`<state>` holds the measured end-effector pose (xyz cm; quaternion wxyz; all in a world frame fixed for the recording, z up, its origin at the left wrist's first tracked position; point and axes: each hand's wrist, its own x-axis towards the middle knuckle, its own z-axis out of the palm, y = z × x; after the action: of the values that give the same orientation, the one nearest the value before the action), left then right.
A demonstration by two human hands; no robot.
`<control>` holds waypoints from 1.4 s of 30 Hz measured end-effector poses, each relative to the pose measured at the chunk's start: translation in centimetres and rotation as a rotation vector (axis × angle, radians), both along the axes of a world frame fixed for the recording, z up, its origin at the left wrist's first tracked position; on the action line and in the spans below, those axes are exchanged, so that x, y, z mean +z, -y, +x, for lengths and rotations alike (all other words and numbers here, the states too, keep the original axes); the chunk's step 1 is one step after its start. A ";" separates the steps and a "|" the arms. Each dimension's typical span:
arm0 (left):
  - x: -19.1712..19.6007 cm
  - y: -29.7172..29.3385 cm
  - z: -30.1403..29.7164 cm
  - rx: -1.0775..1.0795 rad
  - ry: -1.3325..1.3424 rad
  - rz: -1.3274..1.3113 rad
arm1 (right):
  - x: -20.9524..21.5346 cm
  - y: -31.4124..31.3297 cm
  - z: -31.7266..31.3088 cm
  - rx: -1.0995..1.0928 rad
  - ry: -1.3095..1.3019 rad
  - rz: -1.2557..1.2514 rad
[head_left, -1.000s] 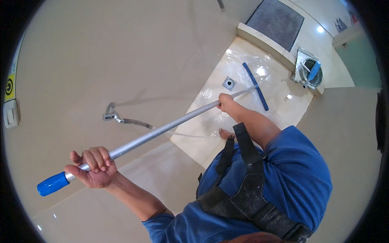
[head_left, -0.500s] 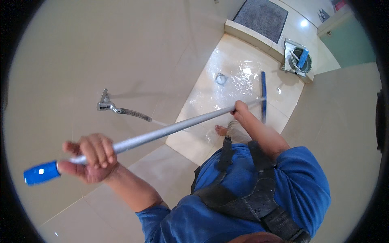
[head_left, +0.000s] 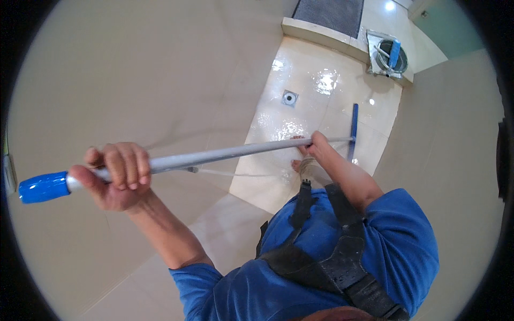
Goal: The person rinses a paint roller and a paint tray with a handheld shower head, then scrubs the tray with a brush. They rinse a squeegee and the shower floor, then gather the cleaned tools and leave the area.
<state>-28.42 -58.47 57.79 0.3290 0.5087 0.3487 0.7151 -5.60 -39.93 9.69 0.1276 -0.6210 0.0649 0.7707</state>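
Left hand point(head_left: 116, 174) wrapped tight round the pole point(head_left: 214, 156) just right of its blue cap point(head_left: 44, 186); right hand point(head_left: 317, 148) closed on the pole lower down, near the blue squeegee head point(head_left: 352, 131) resting on the wet floor point(head_left: 326, 101) right of the drain point(head_left: 289, 98). Far right, a bucket point(head_left: 389, 55) on the ledge holds a blue-handled tool. Versus half a second ago, the left hand sits higher and nearer, the squeegee head has slid down and right from the drain, and the wall tap is out of view.

A tiled bathroom: wet glossy floor point(head_left: 321, 101), floor drain point(head_left: 289, 98), beige tiled walls point(head_left: 134, 69).
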 end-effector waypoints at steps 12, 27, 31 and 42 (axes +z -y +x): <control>10.5 -2.6 -0.8 0.028 -0.231 -0.028 | 6.5 -0.7 -13.0 0.063 -0.188 0.108; 9.2 8.1 6.3 0.210 -0.218 0.117 | 8.2 0.3 -6.5 0.205 -0.107 0.211; 6.3 12.1 8.3 0.405 -0.137 0.141 | 8.3 -0.9 -6.0 0.304 0.026 0.297; -4.4 9.9 19.2 0.664 0.018 -0.049 | 1.1 -10.3 -11.7 0.353 0.068 0.433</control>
<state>-9.26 -68.32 53.40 0.0929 0.3530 0.5096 0.7792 -17.34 -29.68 10.83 0.1232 -0.6064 -0.2150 0.7556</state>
